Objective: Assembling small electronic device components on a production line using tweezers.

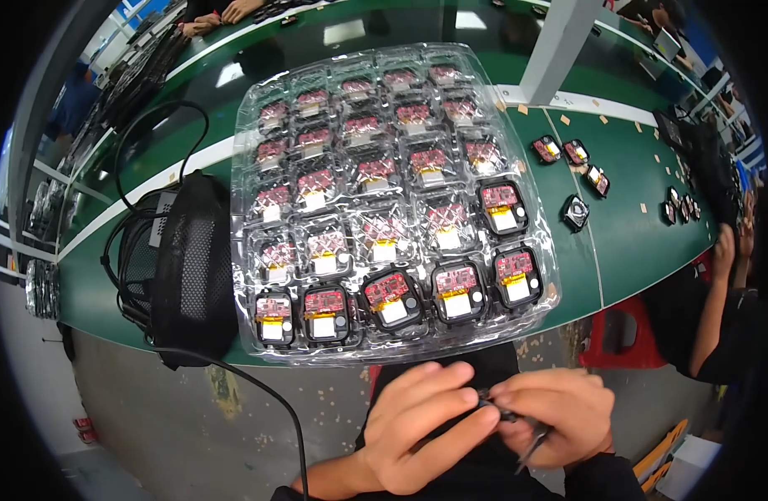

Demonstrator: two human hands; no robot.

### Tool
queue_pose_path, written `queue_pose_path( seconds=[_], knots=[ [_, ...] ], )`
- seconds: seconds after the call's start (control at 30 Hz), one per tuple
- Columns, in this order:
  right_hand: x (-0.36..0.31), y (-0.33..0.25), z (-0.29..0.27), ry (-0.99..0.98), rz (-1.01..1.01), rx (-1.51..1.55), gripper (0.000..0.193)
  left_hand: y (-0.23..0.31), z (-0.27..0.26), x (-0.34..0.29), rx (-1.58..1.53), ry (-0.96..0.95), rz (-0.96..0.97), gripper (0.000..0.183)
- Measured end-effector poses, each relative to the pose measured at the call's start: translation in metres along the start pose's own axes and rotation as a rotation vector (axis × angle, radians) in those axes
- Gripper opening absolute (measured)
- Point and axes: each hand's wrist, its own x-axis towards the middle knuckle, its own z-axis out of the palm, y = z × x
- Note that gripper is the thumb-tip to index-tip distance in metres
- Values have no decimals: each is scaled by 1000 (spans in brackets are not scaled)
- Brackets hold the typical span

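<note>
Close to my body, below the table's front edge, both hands meet over a small dark part [494,407], mostly covered by fingers. My left hand [425,427] pinches its left side between thumb and fingertips. With thumb and curled fingers, my right hand [561,415] grips its other side. A slim grey metal tool [532,451], perhaps tweezers, sticks out below the right hand's fingers. Just beyond lies a clear plastic tray [247,179], apparently stacked, with rows of black square watch-like housings [324,313] showing red circuit boards and silvery-white blocks. Some housings appear under clear plastic.
A black mesh bag [192,275] with cables stands left of the tray. Several loose housings [576,214] lie on the green table [559,250] to the right. A grey post [559,50] rises behind. Another person's arm [711,313] and a red stool [619,338] are at right.
</note>
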Motion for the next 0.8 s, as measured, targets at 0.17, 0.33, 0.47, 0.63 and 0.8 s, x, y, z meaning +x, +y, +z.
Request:
queue_pose_path(
  seconds=[0.17,0.33,0.47,0.63,0.8],
  knots=[
    [48,15,-9,171,-293,-299,37,3,-11,4,424,62,-71,51],
    [91,19,6,73,-223,-545,31,-4,-20,28,654,-3,-215,55],
    [102,27,11,-81,-159,-637,26,-9,-24,35,683,-121,-300,54],
    [105,11,10,-178,-109,-736,26,-11,-27,35,663,-166,-297,46],
    [105,6,8,-255,-84,-789,29,-15,-31,40,640,-154,-278,44]
  ],
)
